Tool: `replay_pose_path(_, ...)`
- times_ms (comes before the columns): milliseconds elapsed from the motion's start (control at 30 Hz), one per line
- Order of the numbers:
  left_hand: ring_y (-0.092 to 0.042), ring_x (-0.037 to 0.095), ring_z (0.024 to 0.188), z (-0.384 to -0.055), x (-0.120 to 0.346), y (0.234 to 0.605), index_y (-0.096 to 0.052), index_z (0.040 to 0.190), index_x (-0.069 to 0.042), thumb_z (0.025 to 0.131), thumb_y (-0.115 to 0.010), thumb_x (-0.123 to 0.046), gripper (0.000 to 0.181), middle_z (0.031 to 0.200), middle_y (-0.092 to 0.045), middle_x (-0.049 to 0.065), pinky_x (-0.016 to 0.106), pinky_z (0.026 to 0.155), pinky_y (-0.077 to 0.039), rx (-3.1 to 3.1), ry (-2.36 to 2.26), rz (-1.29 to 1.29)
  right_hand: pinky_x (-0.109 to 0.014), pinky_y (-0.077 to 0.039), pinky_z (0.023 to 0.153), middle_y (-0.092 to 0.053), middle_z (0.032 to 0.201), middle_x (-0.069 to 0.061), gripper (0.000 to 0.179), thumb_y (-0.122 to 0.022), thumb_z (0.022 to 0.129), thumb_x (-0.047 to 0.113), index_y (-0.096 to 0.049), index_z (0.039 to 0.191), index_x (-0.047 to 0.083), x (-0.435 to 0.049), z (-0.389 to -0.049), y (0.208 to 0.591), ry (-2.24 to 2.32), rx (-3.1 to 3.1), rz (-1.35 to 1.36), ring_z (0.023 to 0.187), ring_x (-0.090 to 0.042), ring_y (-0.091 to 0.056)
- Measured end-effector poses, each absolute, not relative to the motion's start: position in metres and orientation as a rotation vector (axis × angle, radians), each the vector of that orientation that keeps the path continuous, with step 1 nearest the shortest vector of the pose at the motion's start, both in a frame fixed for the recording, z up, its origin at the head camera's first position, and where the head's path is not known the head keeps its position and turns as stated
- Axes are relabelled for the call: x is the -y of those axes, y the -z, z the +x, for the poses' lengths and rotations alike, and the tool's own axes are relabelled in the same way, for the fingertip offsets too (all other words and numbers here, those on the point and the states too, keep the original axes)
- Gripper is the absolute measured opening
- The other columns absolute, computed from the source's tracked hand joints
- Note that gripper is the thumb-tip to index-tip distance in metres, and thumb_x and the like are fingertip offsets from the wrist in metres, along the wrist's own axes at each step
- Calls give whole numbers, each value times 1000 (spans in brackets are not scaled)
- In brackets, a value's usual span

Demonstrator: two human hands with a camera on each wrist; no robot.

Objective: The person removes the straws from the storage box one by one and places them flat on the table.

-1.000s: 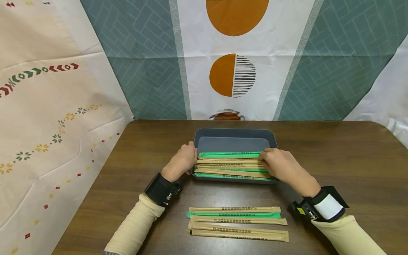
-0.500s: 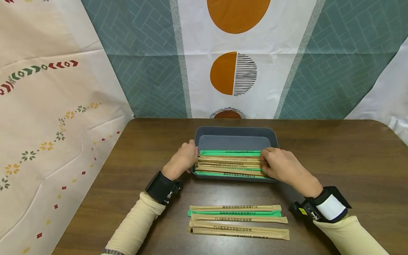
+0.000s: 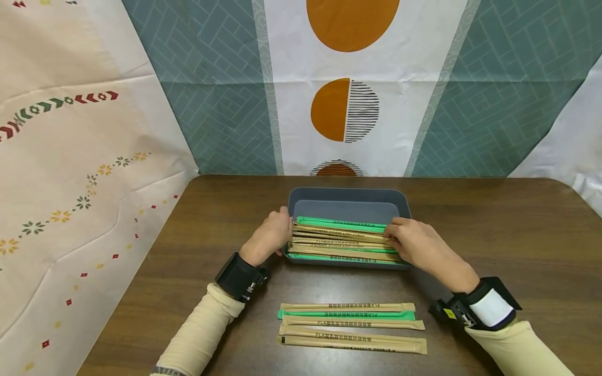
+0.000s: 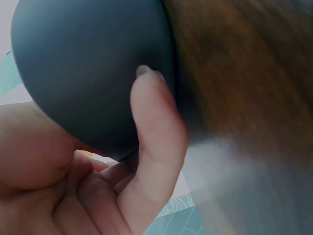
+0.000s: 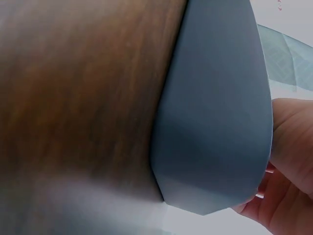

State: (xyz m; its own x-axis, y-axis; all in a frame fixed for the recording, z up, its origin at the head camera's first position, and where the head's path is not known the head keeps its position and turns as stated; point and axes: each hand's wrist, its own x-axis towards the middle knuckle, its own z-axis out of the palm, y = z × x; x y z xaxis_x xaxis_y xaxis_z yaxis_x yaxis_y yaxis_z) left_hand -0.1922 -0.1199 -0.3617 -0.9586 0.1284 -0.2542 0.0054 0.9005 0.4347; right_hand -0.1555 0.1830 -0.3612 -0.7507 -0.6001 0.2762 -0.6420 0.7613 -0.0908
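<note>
A grey rectangular tray [image 3: 348, 194] on the table holds a row of paper-wrapped drinking straws [image 3: 350, 243], tan and green, in its near half. My left hand [image 3: 269, 236] grips the tray's left end. In the left wrist view, one finger of the left hand [image 4: 156, 142] lies along the tray's outer wall [image 4: 93, 58]. My right hand [image 3: 416, 243] reaches over the right end and pinches the right ends of straws near the back of the row. The tray wall [image 5: 215, 107] hides its fingertips in the right wrist view, where only part of the right hand [image 5: 293, 161] shows.
Several more wrapped straws [image 3: 352, 324], tan and one green, lie side by side on the brown wooden table [image 3: 498, 230] in front of the tray. Patterned cloth [image 3: 226, 104] hangs behind the table, and a cream cloth [image 3: 94, 209] hangs at the left.
The left ends of the rear green and tan straws have shifted toward the back, so these straws now lie at a slant. Both hands stay in nearly the same place.
</note>
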Motion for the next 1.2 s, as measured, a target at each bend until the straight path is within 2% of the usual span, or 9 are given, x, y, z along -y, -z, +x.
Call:
replay_pose_path(333,-56,17,38,-191,120,361,-38,128,8,101,-35,-18,37,103,-56,29,30,38,-53,-2786,-636,120,-31,-52,48,-62,75,-3,14,-76,70,0,-71,80,8,-194,-139,339,-297,2690,935,61,-14,-58)
replay_pose_path(633,-56,18,37,-193,120,360,-40,124,9,101,-36,-17,35,104,-56,30,30,37,-53,-2792,-620,125,-23,-51,44,-57,71,6,22,-80,62,0,-68,75,13,-195,-97,322,-329,2550,1069,57,-4,-55)
replay_pose_path(867,-56,18,37,-195,119,361,-40,124,8,101,-35,-17,34,104,-56,30,30,36,-53,-2787,-628,126,-16,-48,43,-53,71,9,28,-81,58,0,-65,75,15,-188,-60,329,-416,2533,1242,58,0,-52)
replay_pose_path(1000,-57,17,37,-196,119,360,-40,124,8,101,-35,-17,34,105,-57,30,30,36,-53,-2793,-636,123,-14,-41,41,-48,67,13,26,-79,63,3,-60,71,19,-184,-42,338,-445,2623,1345,56,3,-42)
replay_pose_path(1100,-57,18,37,-196,120,359,-40,123,8,101,-35,-18,34,107,-56,31,30,37,-53,-2793,-628,114,-14,-36,43,-45,65,15,20,-74,73,8,-58,69,20,-181,-34,344,-513,2773,1432,53,4,-36)
replay_pose_path(1200,-57,18,37,-196,120,360,-40,124,7,101,-35,-18,35,107,-56,30,30,37,-53,-2783,-617,100,-13,-37,45,-46,65,17,17,-71,78,12,-59,70,21,-179,-29,348,-569,2873,1480,53,3,-36)
